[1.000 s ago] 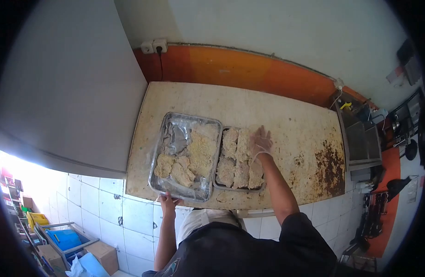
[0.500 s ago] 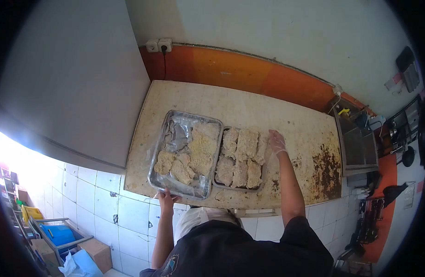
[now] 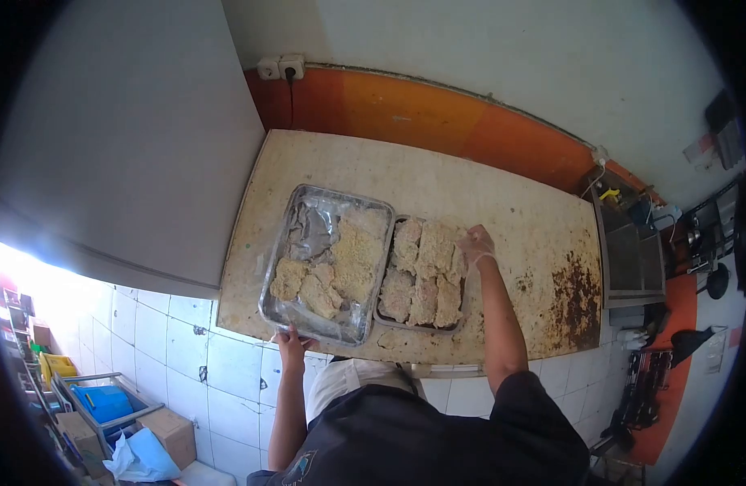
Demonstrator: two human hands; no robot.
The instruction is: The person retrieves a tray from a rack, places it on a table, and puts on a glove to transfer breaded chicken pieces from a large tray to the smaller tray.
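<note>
Two trays lie side by side on the worn table. The larger metal tray on the left holds breaded pieces and a sheet of clear plastic. My left hand grips its front edge, with the thumb at the rim. In the smaller dark tray, several breaded slabs are packed in rows. My right hand, in a clear glove, is closed at the back right corner of that tray, by the end of a slab. Its fingertips are too small to make out.
A grey panel rises at the left of the table. Sockets with a plug are on the back wall. At the right stands a metal sink unit. Boxes and a blue bag lie at the lower left.
My right hand has moved left to the edge of the smaller tray and its slabs. My left hand stays at the larger tray's front edge. The view has shifted slightly.
</note>
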